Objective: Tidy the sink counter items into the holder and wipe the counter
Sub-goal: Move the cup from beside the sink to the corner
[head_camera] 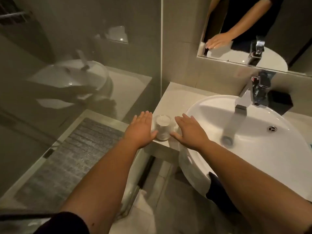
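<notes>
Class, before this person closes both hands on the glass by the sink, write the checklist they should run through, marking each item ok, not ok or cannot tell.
1. Both hands free: left hand and right hand open, holding nothing. Ok.
2. Hands flank the glass, one on each side. Ok.
3. Glass clear of the counter edge: it sits near the front corner. Not ok.
4. Glass empty: cannot tell.
5. Holder located: a black box stands behind the faucet; whether it is the holder, cannot tell.
6. Wiping cloth within reach: none visible. Not ok.
</notes>
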